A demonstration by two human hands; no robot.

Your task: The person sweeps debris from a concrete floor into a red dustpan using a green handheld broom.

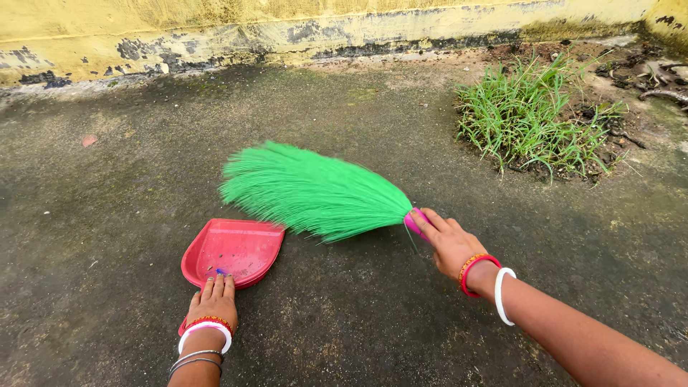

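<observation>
Sweeping gear, two items, both in hand on an outdoor concrete floor. Item one: broom (315, 192), a fan of fine bright green bristles, slightly blurred, gathered at a pink handle of which only a short stub shows; the bristles spread up and to the left and lie low over the ground, their lower left edge just beside the rim of item two. Right hand (450, 244): fingers closed around the pink handle where the bristles are bound, knuckles up, the handle mostly hidden inside the grip; a red bangle and a white bangle sit on the wrist. Item two: dustpan (233, 251), red plastic, shallow, with a flat open lip facing the top right toward the broom, resting flat on the ground, a few small bluish specks on its near inner wall. Left hand (213, 301): laid on the near end of the dustpan over its handle, fingers (217, 286) straight and together, pressed on the rear edge, the handle itself covered; whether the thumb wraps under cannot be told; white, red and thin metal bangles on the wrist. Surface: ground (358, 315), dark, rough, stained concrete with greenish patches. Surroundings: a weathered yellow wall (287, 21) with peeling dark patches along the far edge, and a grass clump (530, 118) in bare soil at the upper right, well apart from the broom.
</observation>
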